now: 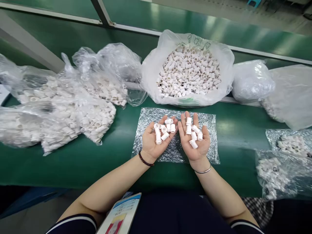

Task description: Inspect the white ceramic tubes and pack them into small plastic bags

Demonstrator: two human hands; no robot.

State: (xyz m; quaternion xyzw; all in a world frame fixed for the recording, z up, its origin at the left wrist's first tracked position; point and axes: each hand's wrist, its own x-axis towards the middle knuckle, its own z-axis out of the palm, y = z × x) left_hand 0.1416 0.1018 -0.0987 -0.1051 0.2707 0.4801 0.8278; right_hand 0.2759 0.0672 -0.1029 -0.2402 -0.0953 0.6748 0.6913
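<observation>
Both palms face up, side by side, over a clear plastic bag (pixel 175 152) lying flat on the green surface. My left hand (pixel 152 144) is cupped and carries several short white plastic pipe fittings (pixel 158 136). More white pipe fittings (pixel 193 135) rest across the palm and fingers of my right hand (pixel 196 151). The fingers of both hands are stretched out under the pieces. Just beyond the fingertips sits a large open plastic bag (pixel 151 74) full of the same fittings.
Filled clear bags of white fittings (pixel 60 123) are heaped at the left. On the right are a bundled white plastic bag (pixel 252 81), another large bag (pixel 292 94), and two flat bags with white pieces (pixel 273 175). A metal rail (pixel 136 29) runs behind.
</observation>
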